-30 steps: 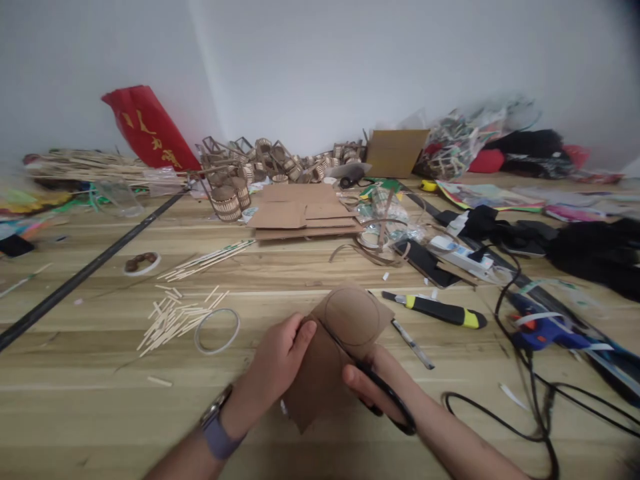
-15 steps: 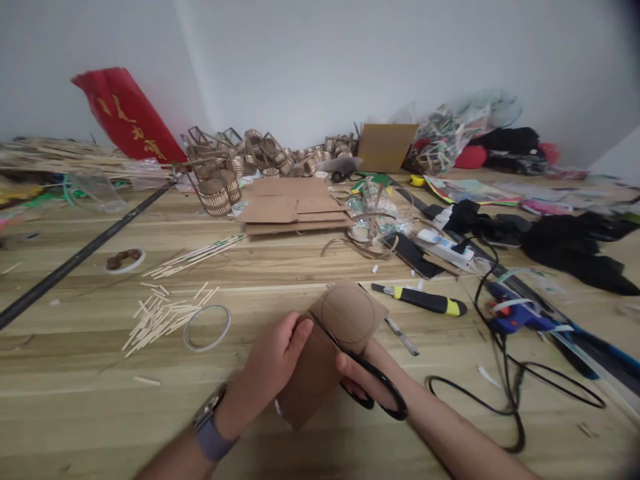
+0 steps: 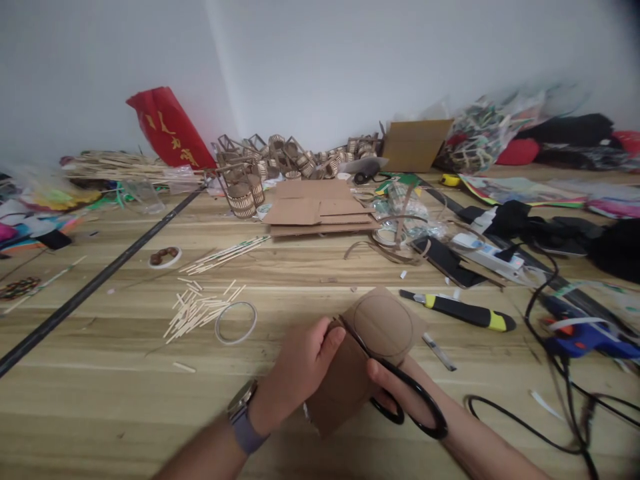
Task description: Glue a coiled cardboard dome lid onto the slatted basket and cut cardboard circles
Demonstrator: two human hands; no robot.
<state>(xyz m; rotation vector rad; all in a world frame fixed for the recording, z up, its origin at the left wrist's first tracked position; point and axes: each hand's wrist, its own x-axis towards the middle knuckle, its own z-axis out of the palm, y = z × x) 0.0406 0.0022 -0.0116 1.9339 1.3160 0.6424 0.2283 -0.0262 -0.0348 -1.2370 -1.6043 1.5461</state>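
Note:
My left hand (image 3: 305, 363), with a watch on its wrist, grips the left edge of a brown cardboard piece (image 3: 345, 383). A circle is drawn on the cardboard's upper right part, and a fainter curve shows lower down. My right hand (image 3: 395, 387) is closed around black-handled scissors (image 3: 425, 393), thumb at one loop. The scissor blades run up across the cardboard between my hands, left of the drawn circle; part of them is hidden. Just right of the cardboard lie a blade strip (image 3: 439, 352) and a black-and-yellow utility knife (image 3: 460, 311).
Short sticks (image 3: 200, 310) and a white ring (image 3: 236, 323) lie to the left. Stacked cardboard sheets (image 3: 320, 207) are ahead, with small woven baskets (image 3: 243, 200) behind. A blue glue gun (image 3: 590, 333), its cord (image 3: 520, 427) and a power strip (image 3: 490, 257) occupy the right.
The view has swung left, so everything sits further right in the picture. Both hands keep their hold on the cardboard and scissors, with little change between them.

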